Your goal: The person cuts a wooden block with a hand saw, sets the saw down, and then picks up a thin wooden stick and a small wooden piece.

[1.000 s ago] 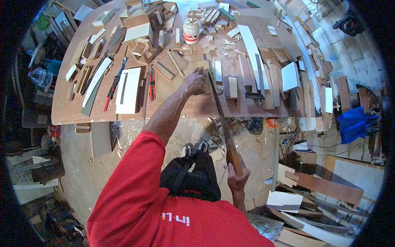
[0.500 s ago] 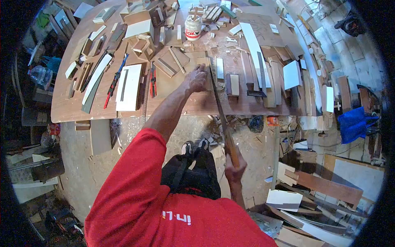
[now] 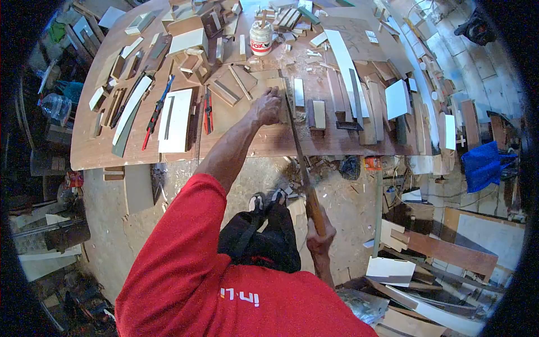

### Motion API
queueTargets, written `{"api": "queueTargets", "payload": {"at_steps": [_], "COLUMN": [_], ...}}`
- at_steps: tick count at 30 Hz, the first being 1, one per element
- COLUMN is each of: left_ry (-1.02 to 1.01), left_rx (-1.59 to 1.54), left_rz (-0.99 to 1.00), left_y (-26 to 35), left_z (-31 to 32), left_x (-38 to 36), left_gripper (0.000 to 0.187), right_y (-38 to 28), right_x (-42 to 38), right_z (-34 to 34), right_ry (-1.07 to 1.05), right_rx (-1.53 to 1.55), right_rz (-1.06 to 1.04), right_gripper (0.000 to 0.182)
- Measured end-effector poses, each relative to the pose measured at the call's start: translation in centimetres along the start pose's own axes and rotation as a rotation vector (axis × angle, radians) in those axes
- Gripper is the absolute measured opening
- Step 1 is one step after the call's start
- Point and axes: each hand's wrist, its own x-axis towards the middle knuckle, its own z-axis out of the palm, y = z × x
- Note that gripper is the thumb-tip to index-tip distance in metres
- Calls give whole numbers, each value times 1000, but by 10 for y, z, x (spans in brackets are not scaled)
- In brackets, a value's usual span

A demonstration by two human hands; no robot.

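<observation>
A long saw [image 3: 298, 147] with a wooden handle slants from the table down toward my body. My right hand [image 3: 320, 236] is wrapped round its handle, below the table's front edge. The far part of the blade lies along the right side of a small light wooden piece [image 3: 277, 82] on the table. My left hand [image 3: 268, 106] presses on that piece with its fingers curled, just left of the blade. To the right of the blade lie a white strip [image 3: 298, 92] and a dark block with a pale top [image 3: 319, 114].
The brown table [image 3: 247, 147] carries a white glue jar [image 3: 261, 38], red-and-black pliers-like tools [image 3: 208, 112], a white panel [image 3: 178, 121] and several wooden offcuts. A blue bag [image 3: 482, 167] hangs at the right. Boards [image 3: 390, 271] are piled at the lower right.
The view has shifted slightly. My right hand and the saw handle are marginally lower, and my left hand stays on the wooden piece.
</observation>
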Motion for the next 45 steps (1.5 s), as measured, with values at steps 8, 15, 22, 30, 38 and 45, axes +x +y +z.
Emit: {"api": "queueTargets", "payload": {"at_steps": [8, 15, 22, 30, 38, 45], "left_ry": [-256, -220, -175, -328, -234, -106], "left_rx": [26, 29, -104, 56, -71, 126], "left_rz": [3, -33, -128, 0, -124, 70], "left_y": [-10, -9, -8, 1, 9, 9], "left_z": [16, 17, 9, -12, -25, -17], "left_x": [9, 10, 9, 8, 5, 2], "left_gripper": [51, 35, 41, 46, 46, 34], "right_y": [10, 31, 28, 19, 11, 9], "right_x": [22, 2, -14, -11, 10, 1], "right_z": [14, 3, 0, 2, 11, 4], "right_ry": [-20, 9, 62, 47, -10, 0], "right_rx": [15, -5, 29, 6, -7, -27], "right_rz": [-36, -63, -111, -89, -8, 22], "right_gripper": [39, 40, 41, 42, 43, 41]}}
